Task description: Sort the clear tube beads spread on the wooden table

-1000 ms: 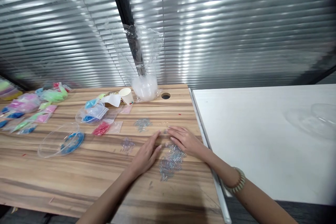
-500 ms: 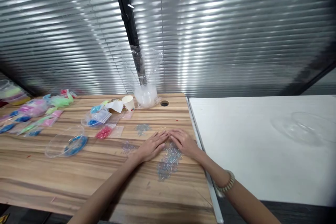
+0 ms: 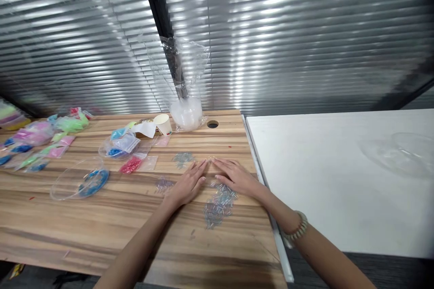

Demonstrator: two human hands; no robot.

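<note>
From where I stand, the undersides of the left grip (image 3: 186,186) and right grip (image 3: 240,178) are hidden. The clear slivers (image 3: 219,205) are too small to tell apart. The white tabletop (image 3: 322,203) runs out of view at right, its clear plastic piece (image 3: 389,152) a faint blur — and the coloured stack (image 3: 11,117) at far left is cut off.

No lettering, brand, number or sign can be read. The white paper cup (image 3: 162,123) on the brown wood-grain bench (image 3: 101,230) bears a small coloured print near its base, too small to make out. Any marking on the small yellow-and-dark item (image 3: 16,271) at the lower left, below the bench's edge, is likewise illegible.
</note>
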